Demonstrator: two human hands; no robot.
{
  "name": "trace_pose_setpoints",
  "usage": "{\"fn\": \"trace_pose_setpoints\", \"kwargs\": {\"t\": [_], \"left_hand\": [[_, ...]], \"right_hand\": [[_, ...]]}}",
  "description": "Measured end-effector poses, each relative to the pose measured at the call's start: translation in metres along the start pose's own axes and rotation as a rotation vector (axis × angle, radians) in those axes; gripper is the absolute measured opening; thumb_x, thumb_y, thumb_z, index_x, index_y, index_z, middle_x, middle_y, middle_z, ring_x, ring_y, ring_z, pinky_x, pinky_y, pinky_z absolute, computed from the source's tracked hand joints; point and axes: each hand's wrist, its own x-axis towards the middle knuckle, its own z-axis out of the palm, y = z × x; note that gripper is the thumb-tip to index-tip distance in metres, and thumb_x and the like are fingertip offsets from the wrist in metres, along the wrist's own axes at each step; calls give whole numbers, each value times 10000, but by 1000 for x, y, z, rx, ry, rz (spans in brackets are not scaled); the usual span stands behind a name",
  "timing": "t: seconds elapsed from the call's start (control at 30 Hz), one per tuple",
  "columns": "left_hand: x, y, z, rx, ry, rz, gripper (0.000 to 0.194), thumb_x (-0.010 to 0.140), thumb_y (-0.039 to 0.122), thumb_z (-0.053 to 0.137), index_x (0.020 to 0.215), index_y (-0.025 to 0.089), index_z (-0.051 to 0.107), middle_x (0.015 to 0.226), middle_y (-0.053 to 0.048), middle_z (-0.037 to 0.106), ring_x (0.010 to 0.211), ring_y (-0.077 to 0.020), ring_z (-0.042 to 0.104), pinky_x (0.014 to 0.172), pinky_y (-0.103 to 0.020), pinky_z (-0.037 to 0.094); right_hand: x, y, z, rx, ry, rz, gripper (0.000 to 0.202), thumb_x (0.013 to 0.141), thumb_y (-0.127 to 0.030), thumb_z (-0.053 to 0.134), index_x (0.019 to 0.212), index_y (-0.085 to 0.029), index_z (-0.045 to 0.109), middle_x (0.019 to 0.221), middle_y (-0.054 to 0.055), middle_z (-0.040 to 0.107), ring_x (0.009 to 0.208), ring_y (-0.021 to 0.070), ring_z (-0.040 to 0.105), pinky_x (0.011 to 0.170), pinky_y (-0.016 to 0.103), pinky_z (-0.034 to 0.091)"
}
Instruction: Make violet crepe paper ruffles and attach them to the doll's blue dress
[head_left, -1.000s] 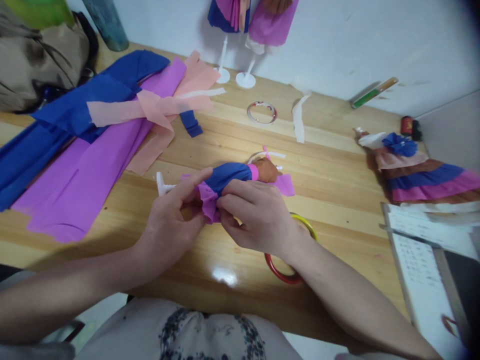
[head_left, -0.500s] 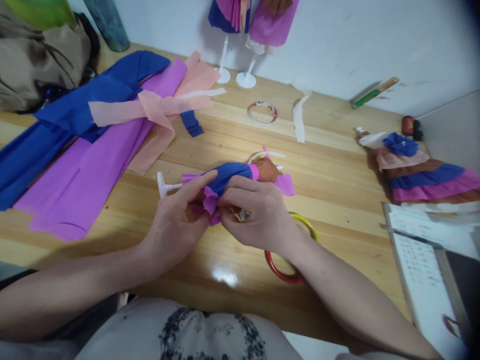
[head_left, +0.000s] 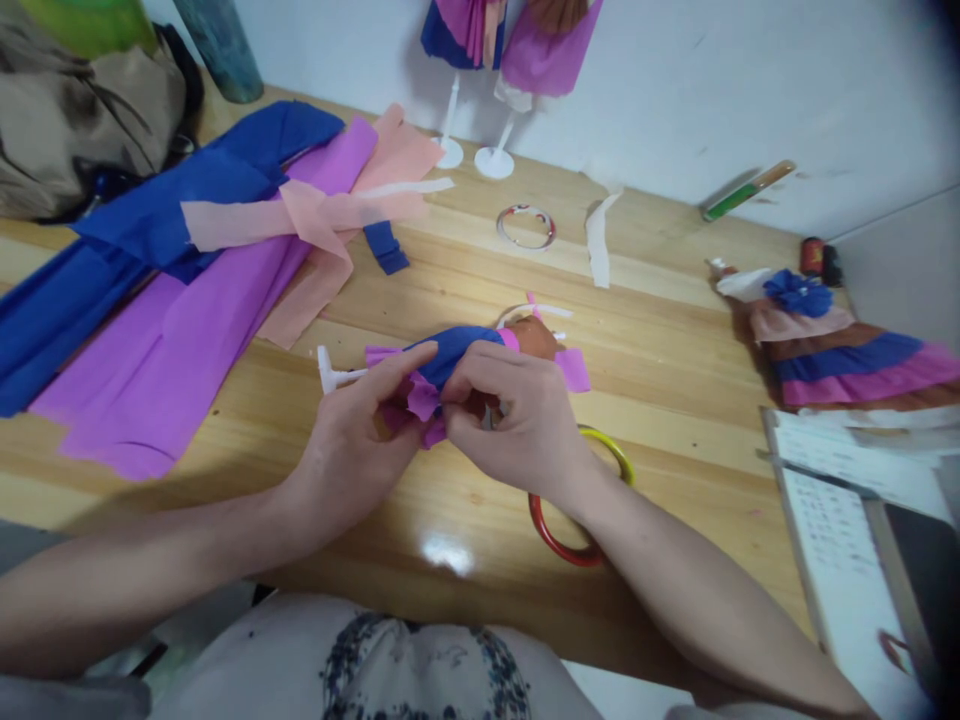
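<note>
A small figure in a blue and purple crepe paper dress (head_left: 459,348) lies on its side on the wooden table, its brown part (head_left: 534,338) to the right and its white stand (head_left: 327,372) to the left. My left hand (head_left: 360,440) grips the lower part of the dress between thumb and fingers. Pressed together at a ruffled purple paper edge (head_left: 423,397), the thumb and index finger of my right hand (head_left: 517,415) pinch the dress. A pink paper piece (head_left: 574,370) sticks out beyond the brown part.
Blue (head_left: 187,205) and purple crepe sheets (head_left: 180,350) lie at the left with peach strips (head_left: 307,215). Tape rings (head_left: 526,228) and a red-yellow ring (head_left: 559,545) are on the table (head_left: 675,300). Another paper dress (head_left: 847,350) and a notebook (head_left: 832,520) lie at the right.
My right hand's fingers have shifted slightly at the dress edge, and the index finger is raised a little more. My left hand keeps nearly the same hold.
</note>
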Motion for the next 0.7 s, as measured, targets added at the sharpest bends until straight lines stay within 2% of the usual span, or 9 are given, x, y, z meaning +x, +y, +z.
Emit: {"fn": "trace_pose_setpoints", "kwargs": {"t": [0.1, 0.33, 0.43, 0.53, 0.7], "left_hand": [[2, 2, -1, -103, -8, -56, 500, 749, 96, 680, 1240, 177, 639, 912, -22, 723, 785, -126, 664, 732, -251, 581], [5, 3, -4, -192, -14, -98, 507, 736, 91, 705, 1231, 170, 630, 933, -31, 715, 839, -138, 668, 779, -259, 594], [4, 2, -3, -200, -32, -86, 518, 738, 81, 695, 1245, 155, 617, 895, -21, 707, 798, -124, 661, 744, -245, 595], [3, 1, -2, -178, -22, -66, 505, 746, 79, 676, 1240, 167, 623, 880, -9, 710, 779, -114, 658, 733, -231, 583], [4, -1, -1, -169, -34, -46, 510, 745, 101, 689, 1247, 160, 621, 936, -27, 735, 820, -126, 679, 752, -236, 582]], "right_hand": [[2, 2, 0, 42, -20, 47, 172, 649, -9, 500, 610, -169, 550, 628, -15, 527, 558, 93, 460, 497, 223, 341], [-1, 4, -6, -62, -73, -74, 159, 716, -82, 556, 833, -158, 633, 831, 59, 620, 702, 164, 585, 584, 285, 451], [-2, 4, -6, -83, -61, -115, 106, 776, -92, 562, 812, -169, 625, 850, 67, 642, 761, 181, 612, 611, 295, 456], [-1, 5, -4, -71, -77, -129, 126, 801, -68, 536, 753, -168, 596, 787, 49, 621, 712, 159, 583, 585, 280, 424], [2, 4, -3, 57, -99, -13, 188, 744, -14, 525, 663, -184, 517, 660, -15, 526, 629, 114, 490, 555, 248, 363]]}}
